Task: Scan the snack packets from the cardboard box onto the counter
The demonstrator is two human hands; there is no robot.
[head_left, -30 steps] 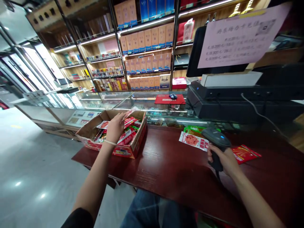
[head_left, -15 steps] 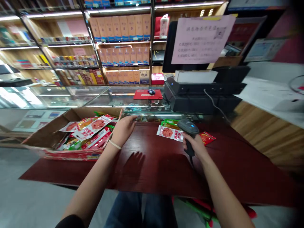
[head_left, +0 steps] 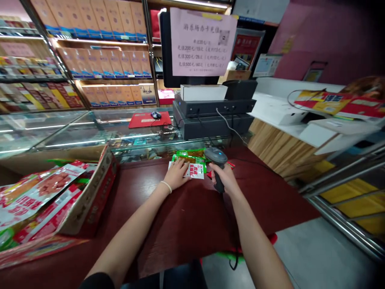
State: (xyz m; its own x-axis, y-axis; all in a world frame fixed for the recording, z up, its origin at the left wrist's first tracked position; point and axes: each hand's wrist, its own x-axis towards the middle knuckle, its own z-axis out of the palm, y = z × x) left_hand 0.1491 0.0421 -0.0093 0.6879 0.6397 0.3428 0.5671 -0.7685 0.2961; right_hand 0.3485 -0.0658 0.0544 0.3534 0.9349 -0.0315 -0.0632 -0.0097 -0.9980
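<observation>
My right hand [head_left: 225, 176] is wrapped round the grip of a dark barcode scanner [head_left: 215, 155], whose head tilts over the dark red tabletop [head_left: 186, 216]. My left hand [head_left: 177, 174], with a pale band at its wrist, lies on a white and red snack packet [head_left: 197, 171] with its fingers extended; it covers the packet's left part. Green snack packets [head_left: 189, 154] lie just behind and partly under the white one. A red packet [head_left: 231, 165] is mostly hidden behind the scanner and my right hand.
An open cardboard box [head_left: 100, 188] full of snack packets stands on the left. Beyond the table is a glass display counter [head_left: 72, 124] with a red mouse mat [head_left: 135, 120]. A black till [head_left: 210, 124] and monitor with a pink notice [head_left: 201, 44] stand behind. Metal rails [head_left: 339, 212] are at right.
My left hand has come from beside the box's edge onto the white packet. The scanner stays in my right hand. The view has turned right.
</observation>
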